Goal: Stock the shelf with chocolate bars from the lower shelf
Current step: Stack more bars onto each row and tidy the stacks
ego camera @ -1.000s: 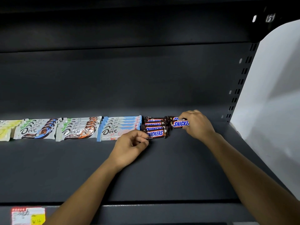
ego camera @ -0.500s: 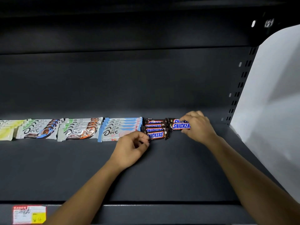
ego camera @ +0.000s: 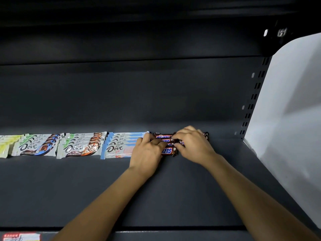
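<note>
A stack of brown Snickers bars [ego camera: 168, 150] lies on the dark shelf [ego camera: 156, 197], right of the Dove rows. My left hand [ego camera: 147, 153] lies over the stack's left end, its fingers curled onto the bars. Over the right-hand Snickers bars sits my right hand [ego camera: 192, 144], fingers bent down on them and hiding most of them; one bar end [ego camera: 206, 135] pokes out behind it. Whether either hand pinches a bar or only presses is unclear.
Rows of Dove bars run leftward: blue-white [ego camera: 119, 150], orange [ego camera: 79, 148], blue-brown [ego camera: 34, 147], yellow-green [ego camera: 4, 148]. A white side panel [ego camera: 286, 110] and slotted upright [ego camera: 251, 101] bound the shelf on the right. A price tag [ego camera: 20, 237] is on the front edge.
My left hand moved up and right onto the Snickers stack. My right hand shifted left with its bar, closing in on the stack until both hands nearly meet.
</note>
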The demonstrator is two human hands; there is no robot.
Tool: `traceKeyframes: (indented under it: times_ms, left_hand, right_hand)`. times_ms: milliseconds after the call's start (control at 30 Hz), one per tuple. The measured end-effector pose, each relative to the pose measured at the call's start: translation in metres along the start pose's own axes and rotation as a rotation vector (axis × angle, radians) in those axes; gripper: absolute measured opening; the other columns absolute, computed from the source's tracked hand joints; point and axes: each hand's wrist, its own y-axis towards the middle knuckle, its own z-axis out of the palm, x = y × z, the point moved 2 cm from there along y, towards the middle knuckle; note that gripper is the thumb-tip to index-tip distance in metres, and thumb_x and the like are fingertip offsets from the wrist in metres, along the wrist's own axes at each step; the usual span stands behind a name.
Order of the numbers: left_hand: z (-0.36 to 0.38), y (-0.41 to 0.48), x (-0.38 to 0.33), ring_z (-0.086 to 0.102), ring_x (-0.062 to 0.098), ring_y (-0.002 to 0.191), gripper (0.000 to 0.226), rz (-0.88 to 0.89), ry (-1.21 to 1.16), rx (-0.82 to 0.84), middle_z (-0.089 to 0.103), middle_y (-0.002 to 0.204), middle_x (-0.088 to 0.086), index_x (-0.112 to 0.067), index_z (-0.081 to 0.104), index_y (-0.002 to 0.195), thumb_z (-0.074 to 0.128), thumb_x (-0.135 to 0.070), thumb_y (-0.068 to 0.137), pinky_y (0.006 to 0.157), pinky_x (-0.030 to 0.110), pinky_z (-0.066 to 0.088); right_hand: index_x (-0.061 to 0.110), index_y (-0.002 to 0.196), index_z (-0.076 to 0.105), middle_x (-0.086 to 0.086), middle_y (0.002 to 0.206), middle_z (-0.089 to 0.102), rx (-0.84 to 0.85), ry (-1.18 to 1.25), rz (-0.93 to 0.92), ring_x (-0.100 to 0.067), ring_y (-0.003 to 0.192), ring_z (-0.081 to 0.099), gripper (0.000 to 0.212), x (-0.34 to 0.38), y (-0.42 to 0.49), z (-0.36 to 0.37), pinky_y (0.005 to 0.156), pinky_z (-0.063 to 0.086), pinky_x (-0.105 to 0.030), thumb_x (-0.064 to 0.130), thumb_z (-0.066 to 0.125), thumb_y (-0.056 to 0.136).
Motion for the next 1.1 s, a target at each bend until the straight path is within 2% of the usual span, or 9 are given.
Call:
traceKeyframes:
  times_ms: [100, 233, 367, 467, 600, 833, 967, 1100]
  left_hand:
    - [0.003, 0.001, 0.0, 0.061, 0.023, 0.081, 0.036, -0.006, -0.049, 0.008, 0.071, 0.082, -0.011, -0.026, 0.072, 0.086, 0.085, -0.023, 0.052, 0.059, 0.03, 0.047]
    - [0.005, -0.001, 0.0, 0.063, 0.023, 0.082, 0.04, -0.012, -0.106, 0.018, 0.071, 0.088, -0.01, -0.025, 0.073, 0.089, 0.085, -0.021, 0.051, 0.059, 0.032, 0.049]
    - [0.007, -0.004, -0.003, 0.064, 0.025, 0.087, 0.042, -0.017, -0.132, 0.029, 0.071, 0.094, -0.006, -0.021, 0.072, 0.091, 0.085, -0.028, 0.052, 0.062, 0.033, 0.051]
    - [0.009, -0.004, -0.004, 0.063, 0.024, 0.087, 0.038, -0.026, -0.143, 0.014, 0.071, 0.094, -0.006, -0.021, 0.072, 0.092, 0.084, -0.025, 0.055, 0.063, 0.032, 0.05]
    - [0.011, -0.004, -0.003, 0.063, 0.025, 0.089, 0.038, -0.028, -0.172, -0.01, 0.072, 0.097, -0.006, -0.02, 0.072, 0.096, 0.083, -0.022, 0.059, 0.065, 0.032, 0.051]
    - [0.008, -0.005, -0.005, 0.063, 0.025, 0.093, 0.035, 0.004, -0.154, -0.023, 0.071, 0.097, -0.004, -0.017, 0.072, 0.096, 0.078, -0.022, 0.062, 0.069, 0.032, 0.051]
    - [-0.001, -0.004, -0.004, 0.062, 0.026, 0.1, 0.044, 0.002, -0.159, 0.015, 0.07, 0.103, -0.001, -0.017, 0.07, 0.101, 0.082, -0.028, 0.06, 0.077, 0.035, 0.051]
    - [-0.012, -0.007, -0.001, 0.054, 0.03, 0.113, 0.043, -0.041, -0.215, 0.041, 0.067, 0.114, 0.004, -0.014, 0.066, 0.111, 0.073, -0.032, 0.073, 0.088, 0.041, 0.047]
  right_hand:
    - [0.025, 0.12, 0.06, 0.009, 0.124, 0.058, -0.048, -0.035, 0.096, -0.015, 0.121, 0.041, 0.033, -0.008, 0.002, -0.004, 0.095, 0.03, -0.03, 0.021, 0.055, 0.087]
    - [0.024, 0.122, 0.058, 0.007, 0.125, 0.056, 0.014, -0.107, 0.212, -0.017, 0.118, 0.042, 0.042, -0.024, -0.001, -0.003, 0.094, 0.033, -0.031, 0.01, 0.056, 0.083]
    - [0.025, 0.12, 0.061, 0.007, 0.122, 0.059, 0.044, -0.077, 0.263, -0.018, 0.113, 0.047, 0.037, -0.038, -0.002, -0.002, 0.093, 0.038, -0.033, 0.014, 0.058, 0.086]
    - [0.023, 0.117, 0.064, 0.005, 0.118, 0.061, 0.061, -0.034, 0.261, -0.019, 0.108, 0.05, 0.032, -0.041, -0.002, -0.002, 0.09, 0.043, -0.033, 0.014, 0.059, 0.087]
    - [0.021, 0.113, 0.067, 0.004, 0.116, 0.062, 0.058, 0.001, 0.269, -0.02, 0.104, 0.051, 0.028, -0.043, -0.001, -0.001, 0.087, 0.044, -0.032, 0.013, 0.059, 0.087]
    - [0.02, 0.111, 0.067, 0.002, 0.115, 0.063, 0.049, 0.053, 0.282, -0.021, 0.106, 0.052, 0.029, -0.043, -0.003, -0.002, 0.09, 0.045, -0.034, 0.01, 0.059, 0.085]
    - [0.025, 0.115, 0.063, 0.005, 0.119, 0.06, 0.053, 0.011, 0.289, -0.02, 0.112, 0.048, 0.031, -0.039, -0.006, -0.008, 0.092, 0.04, -0.036, 0.017, 0.061, 0.085]
    - [0.025, 0.112, 0.063, 0.001, 0.117, 0.059, 0.042, -0.033, 0.277, -0.022, 0.113, 0.047, 0.024, -0.026, -0.012, -0.025, 0.09, 0.038, -0.035, 0.025, 0.057, 0.089]
